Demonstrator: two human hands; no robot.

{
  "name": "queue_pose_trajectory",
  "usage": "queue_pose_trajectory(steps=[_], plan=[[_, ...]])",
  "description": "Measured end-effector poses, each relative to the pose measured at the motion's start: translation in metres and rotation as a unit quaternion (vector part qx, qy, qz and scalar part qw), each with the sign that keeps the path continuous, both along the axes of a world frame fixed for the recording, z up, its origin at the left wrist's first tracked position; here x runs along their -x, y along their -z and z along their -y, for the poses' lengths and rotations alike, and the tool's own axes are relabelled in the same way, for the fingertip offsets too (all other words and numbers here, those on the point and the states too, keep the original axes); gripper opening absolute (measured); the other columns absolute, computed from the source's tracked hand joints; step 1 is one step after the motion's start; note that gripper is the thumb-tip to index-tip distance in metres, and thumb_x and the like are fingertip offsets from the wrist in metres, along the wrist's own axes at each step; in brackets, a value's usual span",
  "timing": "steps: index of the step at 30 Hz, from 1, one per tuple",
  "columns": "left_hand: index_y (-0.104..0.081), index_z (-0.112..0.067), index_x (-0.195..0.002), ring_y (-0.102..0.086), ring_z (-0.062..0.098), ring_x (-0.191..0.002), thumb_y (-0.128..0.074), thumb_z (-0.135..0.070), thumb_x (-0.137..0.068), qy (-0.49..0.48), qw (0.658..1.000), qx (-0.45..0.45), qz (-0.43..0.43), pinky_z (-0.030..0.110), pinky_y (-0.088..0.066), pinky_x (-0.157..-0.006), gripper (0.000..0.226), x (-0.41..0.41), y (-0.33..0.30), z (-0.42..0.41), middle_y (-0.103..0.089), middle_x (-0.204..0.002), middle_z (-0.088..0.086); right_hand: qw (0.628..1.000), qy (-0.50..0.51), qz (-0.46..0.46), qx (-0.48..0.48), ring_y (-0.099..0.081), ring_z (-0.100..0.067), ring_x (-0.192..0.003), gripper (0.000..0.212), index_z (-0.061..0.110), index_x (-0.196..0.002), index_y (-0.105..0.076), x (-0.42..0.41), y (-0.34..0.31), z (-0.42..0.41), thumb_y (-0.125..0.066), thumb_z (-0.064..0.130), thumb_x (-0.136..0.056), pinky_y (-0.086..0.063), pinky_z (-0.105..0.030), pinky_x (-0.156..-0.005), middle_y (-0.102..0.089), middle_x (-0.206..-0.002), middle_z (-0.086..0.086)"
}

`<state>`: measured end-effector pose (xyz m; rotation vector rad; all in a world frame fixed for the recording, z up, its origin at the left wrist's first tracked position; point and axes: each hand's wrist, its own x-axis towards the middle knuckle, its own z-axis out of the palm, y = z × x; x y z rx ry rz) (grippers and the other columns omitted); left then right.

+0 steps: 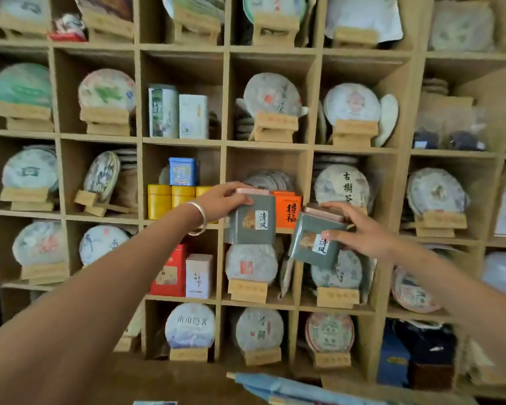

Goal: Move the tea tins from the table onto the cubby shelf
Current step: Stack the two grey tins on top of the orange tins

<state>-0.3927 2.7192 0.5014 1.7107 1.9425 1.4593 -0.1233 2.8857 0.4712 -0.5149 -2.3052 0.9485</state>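
Two grey-green square tea tins with pink lids and white labels are held up in front of the wooden cubby shelf (pixel 225 147). My left hand (pixel 222 200) grips the top of the left tin (pixel 250 222), which sits at the mouth of a middle cubby, beside an orange tin (pixel 287 213). My right hand (pixel 360 229) holds the right tin (pixel 313 241), tilted, in front of the divider between two cubbies, lower than the left one. A silver bangle (pixel 200 217) is on my left wrist.
The cubbies hold round wrapped tea cakes on wooden stands. Yellow tins (pixel 170 200) with a blue tin (pixel 183 171) on top fill the cubby left of the target. Red and white boxes (pixel 181 273) stand below. A blue folded item (pixel 289 388) lies on the table edge.
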Motion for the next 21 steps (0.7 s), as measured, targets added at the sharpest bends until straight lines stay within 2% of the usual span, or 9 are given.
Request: queue_pose_trajectory(steps=[2, 5, 9, 12, 16, 19, 21], plan=[[-0.064, -0.033, -0.105, -0.061, 0.006, -0.086, -0.066, -0.024, -0.083, 0.006, 1.000, -0.002, -0.006, 0.018, -0.046, -0.067, 0.024, 0.024, -0.014, -0.016, -0.064, -0.093, -0.008, 0.999, 0.007, 0.008, -0.045, -0.057, -0.013, -0.106, 0.057, 0.035, -0.132, -0.042, 0.027, -0.018, -0.015, -0.070, 0.022, -0.084, -0.056, -0.031, -0.080, -0.051, -0.124, 0.002], [-0.063, -0.031, -0.110, -0.063, 0.012, -0.096, -0.067, -0.024, -0.082, 0.023, 1.000, -0.007, -0.006, 0.021, -0.049, -0.070, 0.029, 0.060, -0.032, -0.042, -0.065, -0.105, 0.000, 0.996, 0.015, 0.007, -0.083, -0.060, -0.011, -0.101, 0.055, 0.039, -0.129, -0.042, 0.067, -0.043, -0.038, -0.070, 0.023, -0.085, -0.057, -0.026, -0.073, -0.052, -0.121, 0.003], [-0.065, -0.032, -0.107, -0.065, 0.012, -0.091, -0.066, -0.020, -0.082, 0.046, 0.998, -0.027, 0.044, 0.023, -0.053, -0.066, 0.028, 0.104, -0.049, -0.084, -0.066, -0.106, 0.001, 0.995, 0.013, -0.009, -0.097, -0.058, -0.009, -0.102, 0.052, 0.043, -0.125, -0.045, 0.117, -0.076, -0.074, -0.071, 0.024, -0.084, -0.055, -0.020, -0.068, -0.053, -0.123, 0.003], [-0.065, -0.027, -0.110, -0.064, 0.014, -0.087, -0.062, -0.015, -0.084, 0.044, 0.992, -0.079, 0.092, 0.025, -0.052, -0.069, 0.029, 0.128, -0.055, -0.118, -0.066, -0.107, 0.008, 0.993, 0.015, -0.019, -0.115, -0.057, -0.015, -0.112, 0.056, 0.039, -0.130, -0.046, 0.144, -0.095, -0.100, -0.072, 0.022, -0.083, -0.055, -0.034, -0.089, -0.052, -0.128, 0.002], [-0.064, -0.022, -0.114, -0.064, 0.020, -0.094, -0.059, -0.011, -0.085, 0.070, 0.978, -0.129, 0.146, 0.030, -0.054, -0.078, 0.032, 0.146, -0.051, -0.156, -0.065, -0.110, 0.009, 0.993, 0.024, -0.040, -0.113, -0.056, -0.004, -0.105, 0.055, 0.039, -0.128, -0.047, 0.169, -0.111, -0.127, -0.072, 0.018, -0.083, -0.051, -0.013, -0.075, -0.053, -0.129, 0.003], [-0.063, -0.029, -0.112, -0.067, 0.019, -0.091, -0.060, -0.020, -0.083, 0.072, 0.975, -0.141, 0.158, 0.026, -0.055, -0.066, 0.030, 0.150, -0.049, -0.176, -0.066, -0.108, 0.007, 0.992, 0.031, -0.031, -0.120, -0.053, -0.005, -0.109, 0.057, 0.039, -0.130, -0.046, 0.178, -0.116, -0.146, -0.071, 0.019, -0.084, -0.047, -0.012, -0.075, -0.051, -0.131, 0.004], [-0.062, -0.031, -0.108, -0.068, 0.018, -0.088, -0.059, -0.026, -0.081, 0.061, 0.972, -0.160, 0.163, 0.024, -0.054, -0.061, 0.028, 0.149, -0.049, -0.187, -0.065, -0.107, 0.007, 0.993, 0.027, -0.018, -0.115, -0.052, -0.009, -0.114, 0.058, 0.039, -0.131, -0.045, 0.180, -0.118, -0.156, -0.072, 0.019, -0.083, -0.048, -0.017, -0.080, -0.050, -0.132, 0.004]])
